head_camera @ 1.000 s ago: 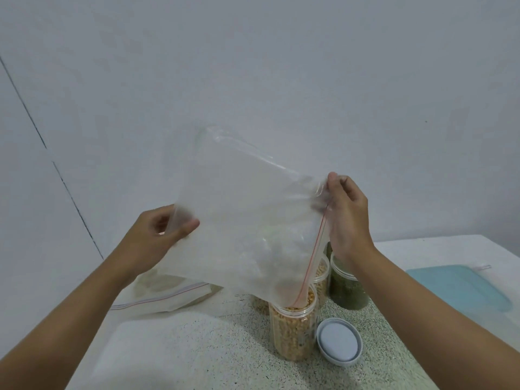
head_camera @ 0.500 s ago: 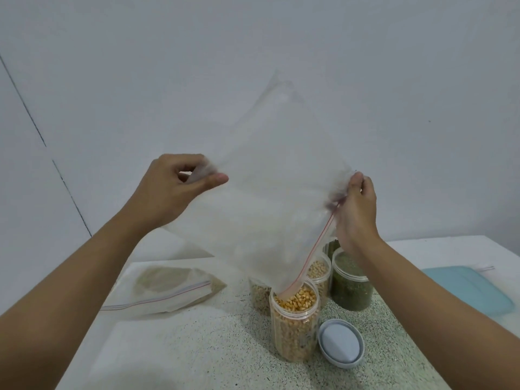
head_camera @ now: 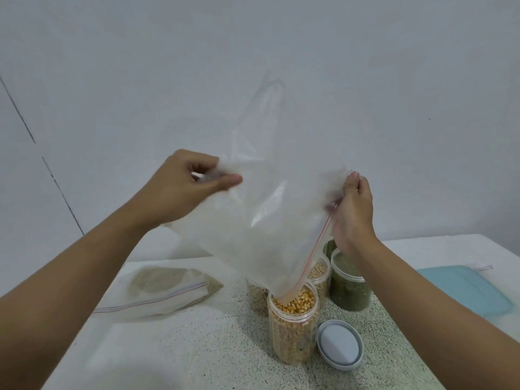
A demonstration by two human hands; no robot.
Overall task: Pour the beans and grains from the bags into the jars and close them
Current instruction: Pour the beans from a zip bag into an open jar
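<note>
— Two bags, is that right?

— Two. One clear zip bag [head_camera: 275, 209] is held up in the air, tilted, and its lowest corner dips into the mouth of the corn jar [head_camera: 294, 330]. The other, a flat bag [head_camera: 163, 291] with a red zip line, lies toward the far left corner of the tabletop [head_camera: 197, 356].

— And the hands?

— The left hand [head_camera: 191, 190] pinches the raised bag's left side between thumb and curled fingers. The right hand [head_camera: 353, 218] grips the bag's right corner, at the top of its red zip strip, with the fingers closed on the plastic.

— How many jars?

— Four plainly, bunched near the middle of the tabletop. The corn jar is nearest, open and filled almost to the rim with yellow kernels. Behind it is a pale-bean jar [head_camera: 319, 274], also open. Right of that is a green-grain jar [head_camera: 349, 285]. To the left, half hidden by the bag, is a brown-grain jar [head_camera: 257, 298]. A dark green sliver under the right wrist may be a fifth jar; I cannot tell.

— Lids?

— One round grey lid [head_camera: 339, 344] lies just right of the corn jar. One flat teal piece [head_camera: 461, 294] lies toward the right edge.
</note>
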